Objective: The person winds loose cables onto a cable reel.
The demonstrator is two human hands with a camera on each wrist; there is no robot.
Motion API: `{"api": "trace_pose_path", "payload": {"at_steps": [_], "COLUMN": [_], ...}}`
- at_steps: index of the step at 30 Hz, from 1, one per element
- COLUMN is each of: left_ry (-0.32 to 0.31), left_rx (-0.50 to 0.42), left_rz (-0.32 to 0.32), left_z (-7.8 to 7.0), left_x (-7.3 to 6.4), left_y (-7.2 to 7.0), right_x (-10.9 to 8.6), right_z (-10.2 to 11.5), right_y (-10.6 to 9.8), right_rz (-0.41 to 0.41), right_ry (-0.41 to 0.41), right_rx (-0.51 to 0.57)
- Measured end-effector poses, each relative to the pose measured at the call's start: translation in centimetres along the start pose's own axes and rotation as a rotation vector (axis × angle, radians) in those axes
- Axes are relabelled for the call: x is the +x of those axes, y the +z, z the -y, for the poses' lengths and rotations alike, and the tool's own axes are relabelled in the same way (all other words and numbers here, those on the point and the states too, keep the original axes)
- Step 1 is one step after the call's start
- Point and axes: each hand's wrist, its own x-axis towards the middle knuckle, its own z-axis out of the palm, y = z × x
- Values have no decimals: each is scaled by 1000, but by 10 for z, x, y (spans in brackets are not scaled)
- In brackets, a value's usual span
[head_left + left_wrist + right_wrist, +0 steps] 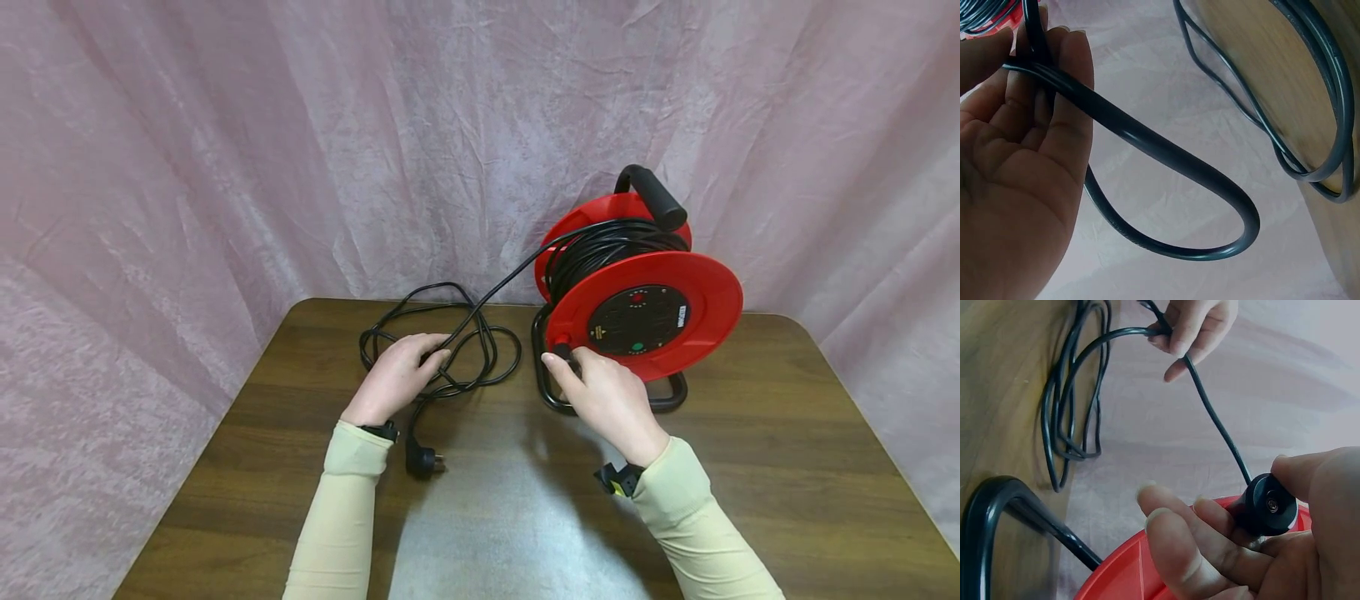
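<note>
A cable reel with red flanges (712,292) stands at the back right of the table, black cable (611,250) wound between them. My right hand (611,400) grips the reel's black crank knob (1266,505), thumb on one side and fingers around the other. Over the loose coils, my left hand (397,375) pinches the cable (1160,145) between thumb and fingers; a loop of it hangs below the hand in the left wrist view. From that hand the cable rises slantwise to the reel. The black plug (420,460) lies on the table near the left wrist.
Loose cable loops (487,350) lie on the wooden table (247,450) left of the reel. A black tubular stand (543,383) supports the reel, with a carrying handle (654,198) on top. A pink curtain (420,150) hangs behind the table.
</note>
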Motion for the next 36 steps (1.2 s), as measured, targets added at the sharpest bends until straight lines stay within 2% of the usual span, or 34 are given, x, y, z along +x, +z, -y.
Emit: {"api": "trace_pose_path", "payload": {"at_steps": [9,28,32,36], "left_ry": [3,48,81,122], "left_rx": [0,7,26,53], "left_rz": [7,16,-4,-52], "left_z": [1,1,2,3], "left_x": [1,3,4,6], "left_y": [2,3,4,4], "right_x": [1,6,7,8], "right_z": [3,9,10,10], "right_y": [-3,-15,-18,-20], "right_rz": [22,-1,0,4], "right_ry": [22,30,28,25], "right_rx": [69,134,151,166]}}
